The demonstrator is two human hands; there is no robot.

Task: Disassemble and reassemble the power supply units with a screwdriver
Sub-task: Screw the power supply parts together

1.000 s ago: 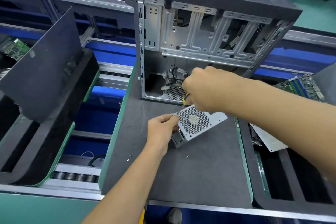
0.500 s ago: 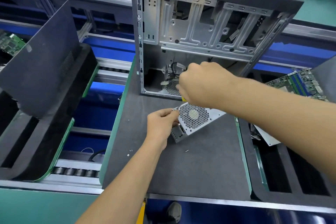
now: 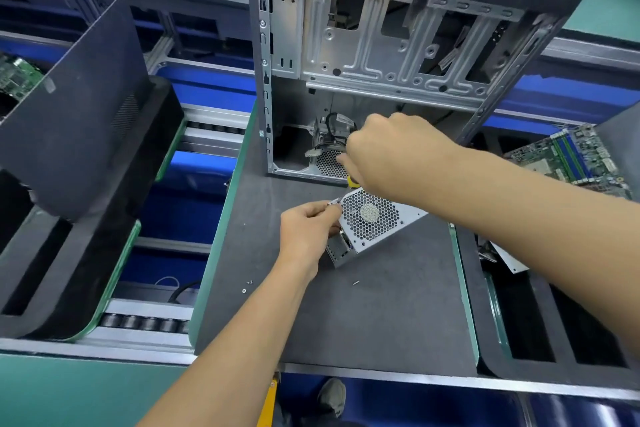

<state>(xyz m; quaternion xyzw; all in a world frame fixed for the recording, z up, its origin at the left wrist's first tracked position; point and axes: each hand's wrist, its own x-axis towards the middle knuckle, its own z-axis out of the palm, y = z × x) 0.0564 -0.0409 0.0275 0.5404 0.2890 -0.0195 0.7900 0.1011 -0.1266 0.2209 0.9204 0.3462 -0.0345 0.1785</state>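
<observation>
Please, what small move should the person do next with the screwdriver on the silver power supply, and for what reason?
Probably bring the screwdriver tip down onto the near corner of the power supply. The right hand grips the yellow-handled tool just above the unit, and the left hand pinches that corner, steadying it on the mat. Loose screws lie nearby, so screw work seems under way.

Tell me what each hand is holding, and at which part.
The left hand holds the power supply unit at its near-left corner. The right hand grips a screwdriver; only a yellow bit of it shows.
</observation>
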